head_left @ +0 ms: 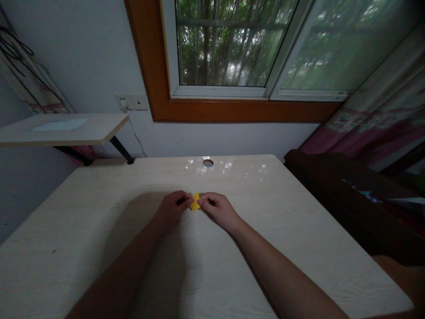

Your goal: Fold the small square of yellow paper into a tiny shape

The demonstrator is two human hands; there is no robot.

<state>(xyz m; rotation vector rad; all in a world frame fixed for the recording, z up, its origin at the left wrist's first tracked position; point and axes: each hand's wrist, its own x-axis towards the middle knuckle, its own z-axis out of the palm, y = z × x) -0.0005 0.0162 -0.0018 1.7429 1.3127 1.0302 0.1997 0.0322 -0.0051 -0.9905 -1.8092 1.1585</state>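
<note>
A small yellow piece of folded paper (195, 202) is held between my two hands, just above or on the pale wooden desk (219, 257). My left hand (173, 207) pinches its left side between thumb and fingers. On the other side, my right hand (219, 207) grips the right edge in the same way. The paper has a pointed top and angled sides. Fingertips cover parts of both its edges, and whether it touches the desk I cannot tell.
A raised shelf (116, 126) on black legs stands at the desk's back left, with a pale sheet (59, 125) on it. Near the back edge is a round cable hole (208, 163). Dark furniture (332, 199) borders the right side. A window (232, 53) is behind.
</note>
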